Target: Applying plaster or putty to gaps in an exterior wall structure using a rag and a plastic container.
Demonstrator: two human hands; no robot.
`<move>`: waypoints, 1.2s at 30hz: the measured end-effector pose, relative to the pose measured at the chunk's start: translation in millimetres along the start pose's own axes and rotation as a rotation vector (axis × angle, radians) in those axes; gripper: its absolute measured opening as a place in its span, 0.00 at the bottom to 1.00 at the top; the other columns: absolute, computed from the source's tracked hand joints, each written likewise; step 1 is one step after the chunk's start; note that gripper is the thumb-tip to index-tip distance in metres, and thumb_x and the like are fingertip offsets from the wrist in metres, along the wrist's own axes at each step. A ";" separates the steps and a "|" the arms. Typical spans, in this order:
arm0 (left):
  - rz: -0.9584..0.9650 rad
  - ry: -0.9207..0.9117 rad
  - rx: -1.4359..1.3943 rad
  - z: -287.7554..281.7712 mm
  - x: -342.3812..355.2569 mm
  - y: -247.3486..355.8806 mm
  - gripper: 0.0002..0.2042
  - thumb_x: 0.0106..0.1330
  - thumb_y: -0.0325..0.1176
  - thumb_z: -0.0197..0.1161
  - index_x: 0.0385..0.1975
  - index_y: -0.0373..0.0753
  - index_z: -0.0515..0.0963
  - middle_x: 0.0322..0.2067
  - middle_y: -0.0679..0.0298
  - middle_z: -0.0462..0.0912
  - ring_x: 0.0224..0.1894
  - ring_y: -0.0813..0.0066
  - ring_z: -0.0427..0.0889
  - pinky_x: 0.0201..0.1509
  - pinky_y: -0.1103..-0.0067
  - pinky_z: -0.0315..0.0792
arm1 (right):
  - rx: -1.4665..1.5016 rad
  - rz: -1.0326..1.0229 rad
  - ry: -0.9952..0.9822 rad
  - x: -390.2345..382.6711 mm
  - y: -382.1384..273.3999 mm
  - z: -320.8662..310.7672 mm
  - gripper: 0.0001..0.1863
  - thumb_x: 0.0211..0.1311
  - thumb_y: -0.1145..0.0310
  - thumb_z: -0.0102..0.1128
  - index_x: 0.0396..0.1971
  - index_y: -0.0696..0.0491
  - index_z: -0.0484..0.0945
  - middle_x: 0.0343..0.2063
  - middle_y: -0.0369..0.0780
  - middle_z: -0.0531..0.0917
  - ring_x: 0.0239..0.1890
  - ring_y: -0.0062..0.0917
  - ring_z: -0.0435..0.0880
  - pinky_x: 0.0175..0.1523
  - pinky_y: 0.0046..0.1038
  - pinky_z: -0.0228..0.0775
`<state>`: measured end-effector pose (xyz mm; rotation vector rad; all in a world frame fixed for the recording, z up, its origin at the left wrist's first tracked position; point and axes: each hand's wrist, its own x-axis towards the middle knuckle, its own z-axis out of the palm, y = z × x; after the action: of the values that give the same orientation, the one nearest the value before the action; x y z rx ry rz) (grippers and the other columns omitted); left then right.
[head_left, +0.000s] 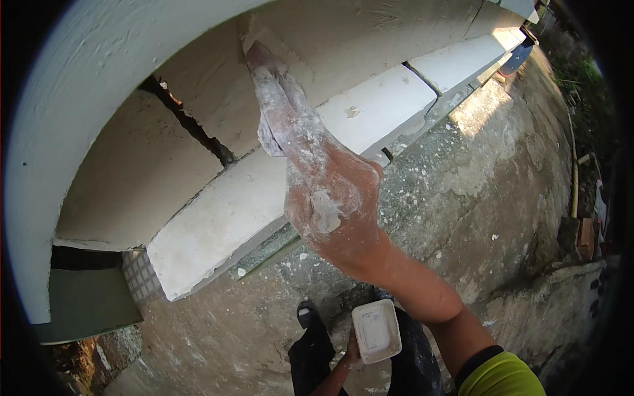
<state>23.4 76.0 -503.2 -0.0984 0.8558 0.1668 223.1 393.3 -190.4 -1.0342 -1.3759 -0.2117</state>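
My right hand (330, 178), coated in white powder and paste, reaches up to the beige wall panel (205, 99). Its fingers are closed together, and the fingertips press near a thin pale flat edge lying against the panel. A white edge also sticks out beneath the palm; the hand hides most of whatever it grips. Low down, near my legs, my left hand (353, 353) is wrapped around the side of a white rectangular tub (376, 331). White residue covers the inside of this tub.
A white block ledge (224, 218) runs beneath the panel, with dark gaps between sections. A pale curved edge (72, 86) borders the left. Stained concrete floor (475, 198) lies below, spattered white. A brown block (584, 237) and plants (584, 99) are at right.
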 end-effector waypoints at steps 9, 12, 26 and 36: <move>0.035 -0.070 -0.016 4.2 9.7 -4.1 0.34 0.66 0.63 0.37 0.63 0.45 0.60 0.58 0.61 0.69 0.58 0.61 0.70 0.62 0.62 0.64 | -0.612 0.041 0.277 35.3 69.6 -31.2 0.26 0.45 0.83 0.54 0.50 0.58 0.72 0.38 0.49 0.81 0.31 0.39 0.80 0.42 0.37 0.71; 0.063 -0.075 -0.026 -1.6 9.5 0.7 0.33 0.66 0.62 0.37 0.63 0.44 0.60 0.58 0.62 0.69 0.58 0.62 0.70 0.62 0.63 0.64 | -0.568 -0.158 0.154 17.8 49.6 -10.4 0.19 0.56 0.79 0.56 0.49 0.61 0.72 0.35 0.46 0.81 0.28 0.33 0.80 0.37 0.28 0.72; 0.087 -0.066 -0.004 8.5 18.3 12.1 0.33 0.67 0.62 0.36 0.63 0.45 0.60 0.58 0.62 0.69 0.58 0.63 0.70 0.62 0.64 0.64 | -0.630 0.101 0.134 38.4 38.9 -28.5 0.20 0.55 0.79 0.48 0.49 0.63 0.72 0.33 0.54 0.78 0.29 0.33 0.78 0.40 0.30 0.73; 0.092 -0.211 -0.091 10.3 33.9 2.6 0.32 0.66 0.62 0.37 0.62 0.45 0.62 0.57 0.63 0.70 0.57 0.63 0.71 0.62 0.64 0.64 | -0.324 0.257 0.354 113.9 169.6 -184.4 0.18 0.57 0.77 0.53 0.49 0.62 0.71 0.37 0.41 0.80 0.32 0.21 0.77 0.38 0.23 0.72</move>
<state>52.5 83.7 -522.2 -0.1242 0.6426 0.2975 494.1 409.5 -145.4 -1.3580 -0.8951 -0.4147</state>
